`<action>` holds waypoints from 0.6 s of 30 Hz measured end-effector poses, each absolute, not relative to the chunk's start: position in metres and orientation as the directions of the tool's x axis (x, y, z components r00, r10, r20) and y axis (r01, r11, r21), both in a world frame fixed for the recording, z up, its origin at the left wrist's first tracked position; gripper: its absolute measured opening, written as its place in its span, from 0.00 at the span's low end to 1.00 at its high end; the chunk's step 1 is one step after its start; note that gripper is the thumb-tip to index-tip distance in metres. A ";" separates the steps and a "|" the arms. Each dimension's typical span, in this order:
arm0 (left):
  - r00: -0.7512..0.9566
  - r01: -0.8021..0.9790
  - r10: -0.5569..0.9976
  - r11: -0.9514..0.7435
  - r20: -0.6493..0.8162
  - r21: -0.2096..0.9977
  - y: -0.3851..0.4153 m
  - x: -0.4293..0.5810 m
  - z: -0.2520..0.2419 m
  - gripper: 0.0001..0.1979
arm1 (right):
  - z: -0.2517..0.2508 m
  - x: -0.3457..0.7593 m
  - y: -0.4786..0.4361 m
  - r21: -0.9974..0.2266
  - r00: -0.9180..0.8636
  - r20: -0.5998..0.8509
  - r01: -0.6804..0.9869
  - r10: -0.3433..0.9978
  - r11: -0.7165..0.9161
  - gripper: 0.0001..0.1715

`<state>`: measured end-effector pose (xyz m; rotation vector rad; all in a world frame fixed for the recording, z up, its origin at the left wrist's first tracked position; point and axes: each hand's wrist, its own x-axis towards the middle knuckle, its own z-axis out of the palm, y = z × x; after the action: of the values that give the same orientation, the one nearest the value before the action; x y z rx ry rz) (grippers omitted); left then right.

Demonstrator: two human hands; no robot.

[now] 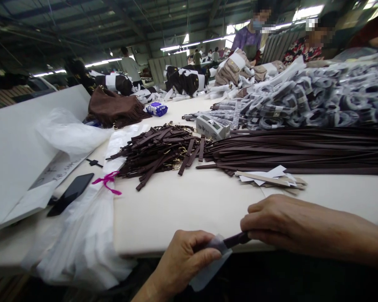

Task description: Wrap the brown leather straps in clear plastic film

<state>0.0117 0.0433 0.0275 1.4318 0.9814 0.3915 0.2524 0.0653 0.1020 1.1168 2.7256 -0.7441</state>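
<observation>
At the table's front edge, my left hand (189, 262) pinches a small translucent plastic sleeve (211, 268) between thumb and fingers. A dark brown strap (234, 240) runs out of the sleeve's upper end toward my right hand (275, 224). The fingers of my right hand are closed on that strap's other end, which they partly hide. How far the strap reaches inside the sleeve cannot be made out. Beyond my hands lies a heap of short brown straps with gold clasps (159, 147), and right of it long brown straps (302, 149) lie in a bundle.
White plastic bags (88, 235) tied with a pink ribbon (108, 181) hang over the front edge, left, beside a black phone (72, 193). Paper strips (271, 178) and a grey tape dispenser (211, 127) lie ahead. Wrapped straps (302, 96) pile up behind. Co-workers stand farther back.
</observation>
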 end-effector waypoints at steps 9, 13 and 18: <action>0.520 0.404 0.808 0.055 -0.278 0.913 0.040 0.020 0.029 0.19 | 0.088 0.240 0.063 -0.415 -0.741 -0.206 0.658 0.640 0.628 0.10; 0.546 0.415 0.821 -0.090 -0.168 0.906 0.037 0.028 0.030 0.18 | 0.081 0.232 0.061 -0.432 -0.732 -0.194 0.662 0.653 0.613 0.11; 0.520 0.428 0.853 -0.218 -0.041 0.877 0.036 0.035 0.023 0.16 | 0.078 0.222 0.057 -0.474 -0.680 -0.194 0.696 0.708 0.539 0.10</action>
<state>0.0349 0.0359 0.0228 1.8375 1.0623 0.5788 0.2224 0.0572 0.0776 1.2655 2.7742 -0.8399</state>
